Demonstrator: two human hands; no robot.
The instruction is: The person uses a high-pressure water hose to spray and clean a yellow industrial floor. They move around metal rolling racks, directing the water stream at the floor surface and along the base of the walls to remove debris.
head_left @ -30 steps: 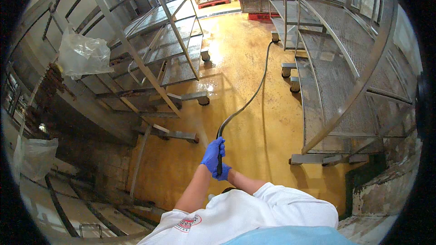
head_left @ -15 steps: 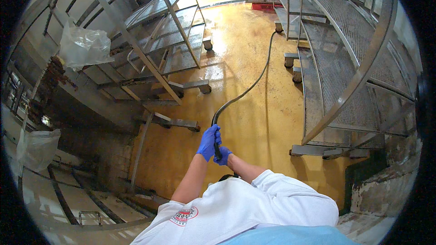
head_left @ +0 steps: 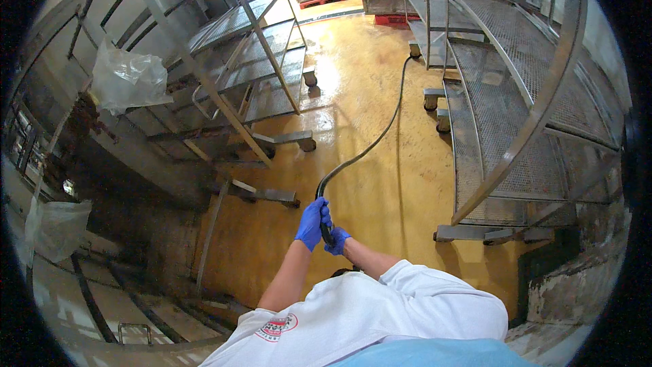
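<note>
One blue-gloved left hand [head_left: 312, 223] is wrapped round a black hose [head_left: 355, 158]. The right hand [head_left: 337, 241], blue too, is by its near end; I can't tell if it grips.

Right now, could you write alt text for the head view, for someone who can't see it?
A blue-gloved left hand grips a black hose, with the blue-gloved right hand at its near end. The hose stretches away over a shiny yellow floor between metal racks.
</note>
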